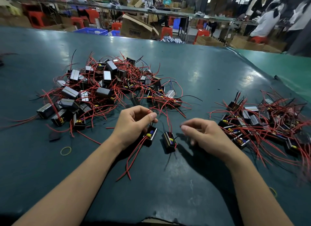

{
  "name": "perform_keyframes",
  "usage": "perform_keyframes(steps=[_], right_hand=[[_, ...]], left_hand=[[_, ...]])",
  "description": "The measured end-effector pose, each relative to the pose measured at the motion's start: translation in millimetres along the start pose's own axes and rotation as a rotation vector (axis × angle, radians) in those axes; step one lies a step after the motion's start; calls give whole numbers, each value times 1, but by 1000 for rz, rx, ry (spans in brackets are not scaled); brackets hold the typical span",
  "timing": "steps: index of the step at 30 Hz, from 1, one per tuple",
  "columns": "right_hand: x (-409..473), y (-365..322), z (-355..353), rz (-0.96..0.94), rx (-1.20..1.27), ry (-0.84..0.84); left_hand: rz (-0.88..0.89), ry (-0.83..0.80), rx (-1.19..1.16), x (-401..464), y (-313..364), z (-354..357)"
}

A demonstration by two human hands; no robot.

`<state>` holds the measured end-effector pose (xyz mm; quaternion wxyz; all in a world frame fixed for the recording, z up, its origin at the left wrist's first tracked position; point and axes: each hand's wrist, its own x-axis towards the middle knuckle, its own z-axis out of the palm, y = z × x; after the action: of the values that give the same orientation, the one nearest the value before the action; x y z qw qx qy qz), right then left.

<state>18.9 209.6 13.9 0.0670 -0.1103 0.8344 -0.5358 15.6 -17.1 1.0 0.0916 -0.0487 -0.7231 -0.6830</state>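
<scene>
- Head view: the centre box [169,142], a small black rectangular casing with an open top, shows yellow and blue components inside. It stands tilted on the glossy dark-green mat [168,188], between the two hands.
- Just left of the centre box lies a second box [151,136] of the same kind, with thin red leads trailing from it towards the viewer.
- The left hand [134,124] hovers over that second box, left of the centre box. Its thumb and forefinger are closed in a pinch on a thin red wire [149,110], and the other fingers are curled beneath.
- The right hand [204,136] hangs to the right of the centre box, blurred. Its fingers are loosely bent and the thumb and forefinger tips are nearly together. Whether a fine wire sits between them cannot be told.
- Behind and to the left of the centre box is a large heap [107,87] of similar boxes, some with shiny silver faces, tangled in springy red and black wires.
- Right of the centre box is a smaller heap [262,123], with open tops showing.
- Well to the left of the centre box, a thin yellow rubber band [66,150] lies flat in a loop.
</scene>
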Motion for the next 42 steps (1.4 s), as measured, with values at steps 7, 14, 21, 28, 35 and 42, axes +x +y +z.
perform_keyframes(steps=[7,14,21,28,35,42], right_hand=[[-7,-5,-6,-181,73,-232],[-5,-11,23,-264,254,-75],[0,-9,26,-183,334,180],[1,-15,39,-191,494,167],[5,-15,38,-190,502,188],[3,-17,37,-244,462,229]], left_hand=[[-13,-27,-21,2,-1,1],[-28,-77,-47,-1,1,1],[68,-157,-111,-7,9,3],[62,-200,-95,-13,8,19],[30,-123,-95,-13,4,20],[-3,-120,-193,-12,6,20]])
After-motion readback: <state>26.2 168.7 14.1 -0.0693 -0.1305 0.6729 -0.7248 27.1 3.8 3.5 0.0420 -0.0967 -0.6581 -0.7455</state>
